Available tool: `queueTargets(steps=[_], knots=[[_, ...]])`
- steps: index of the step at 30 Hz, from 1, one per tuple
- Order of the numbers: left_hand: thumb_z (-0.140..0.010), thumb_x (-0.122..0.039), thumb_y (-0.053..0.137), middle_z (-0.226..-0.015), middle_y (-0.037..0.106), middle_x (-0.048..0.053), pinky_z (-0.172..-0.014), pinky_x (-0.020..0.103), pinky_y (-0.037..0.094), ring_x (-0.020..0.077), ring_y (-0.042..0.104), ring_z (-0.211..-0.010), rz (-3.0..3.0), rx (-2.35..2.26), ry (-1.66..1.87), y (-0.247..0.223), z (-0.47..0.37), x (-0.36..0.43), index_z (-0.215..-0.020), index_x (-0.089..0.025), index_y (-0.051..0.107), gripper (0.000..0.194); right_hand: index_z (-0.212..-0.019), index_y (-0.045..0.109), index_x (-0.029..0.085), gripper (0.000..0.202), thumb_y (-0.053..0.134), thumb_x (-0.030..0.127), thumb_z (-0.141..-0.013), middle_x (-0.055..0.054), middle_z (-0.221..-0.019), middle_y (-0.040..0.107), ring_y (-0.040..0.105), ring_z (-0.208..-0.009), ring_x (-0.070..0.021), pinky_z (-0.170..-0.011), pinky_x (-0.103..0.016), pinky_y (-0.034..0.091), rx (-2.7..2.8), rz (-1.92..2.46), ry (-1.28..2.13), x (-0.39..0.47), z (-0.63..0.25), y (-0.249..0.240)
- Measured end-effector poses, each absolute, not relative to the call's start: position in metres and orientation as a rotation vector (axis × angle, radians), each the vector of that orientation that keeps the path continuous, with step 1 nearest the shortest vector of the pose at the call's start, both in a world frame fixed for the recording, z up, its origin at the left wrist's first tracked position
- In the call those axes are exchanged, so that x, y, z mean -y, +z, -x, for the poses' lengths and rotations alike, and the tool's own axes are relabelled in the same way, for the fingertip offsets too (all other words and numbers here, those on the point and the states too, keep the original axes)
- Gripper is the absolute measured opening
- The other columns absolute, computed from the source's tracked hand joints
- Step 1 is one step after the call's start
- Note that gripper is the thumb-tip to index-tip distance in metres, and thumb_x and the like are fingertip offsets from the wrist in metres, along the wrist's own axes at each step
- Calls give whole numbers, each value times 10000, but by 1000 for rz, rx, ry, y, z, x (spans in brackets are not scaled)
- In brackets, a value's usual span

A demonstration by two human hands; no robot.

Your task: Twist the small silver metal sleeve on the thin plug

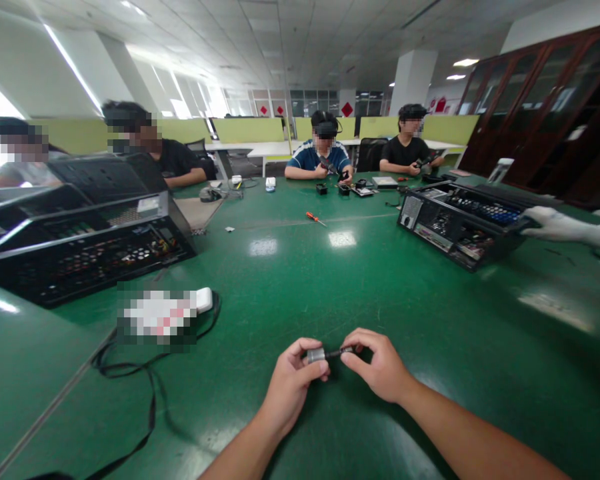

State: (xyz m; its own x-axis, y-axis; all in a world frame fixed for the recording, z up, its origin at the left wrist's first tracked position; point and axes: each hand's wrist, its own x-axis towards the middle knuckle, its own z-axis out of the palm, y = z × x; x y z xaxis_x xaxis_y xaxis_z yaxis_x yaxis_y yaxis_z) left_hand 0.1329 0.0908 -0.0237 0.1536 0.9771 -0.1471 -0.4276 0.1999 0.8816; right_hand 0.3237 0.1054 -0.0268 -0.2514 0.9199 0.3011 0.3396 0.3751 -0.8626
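My left hand (291, 381) is closed round a small grey, roughly cylindrical piece (317, 355), its thumb lying along the near side. From the right end of that piece runs a short black stem or cable (333, 354). My right hand (380, 369) pinches the small dark end piece (348, 349) of it between thumb and fingertips. Both hands are just above the green table (430, 313), close together. What exactly this small part is, I cannot make out.
Open black computer cases stand at the left (95, 260) and right (450, 227); a gloved hand (555, 225) touches the right one. A blurred white card with a black lanyard (153, 400) lies left. An orange screwdriver (314, 217) lies mid-table. Several people sit across.
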Motion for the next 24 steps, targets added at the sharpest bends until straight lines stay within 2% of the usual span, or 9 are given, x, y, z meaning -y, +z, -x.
queueTargets(steps=[24], knots=[[-615,-152,840,-672,634,2,-566,247,471,140,584,-567,-749,-889,1213,-27,-130,-92,-896,-144,647,341,-800,683,185,58,637,211,-823,-28,-767,669,599,-714,-161,-681,-276,452,1775,1086,853,-107,-328,-24]])
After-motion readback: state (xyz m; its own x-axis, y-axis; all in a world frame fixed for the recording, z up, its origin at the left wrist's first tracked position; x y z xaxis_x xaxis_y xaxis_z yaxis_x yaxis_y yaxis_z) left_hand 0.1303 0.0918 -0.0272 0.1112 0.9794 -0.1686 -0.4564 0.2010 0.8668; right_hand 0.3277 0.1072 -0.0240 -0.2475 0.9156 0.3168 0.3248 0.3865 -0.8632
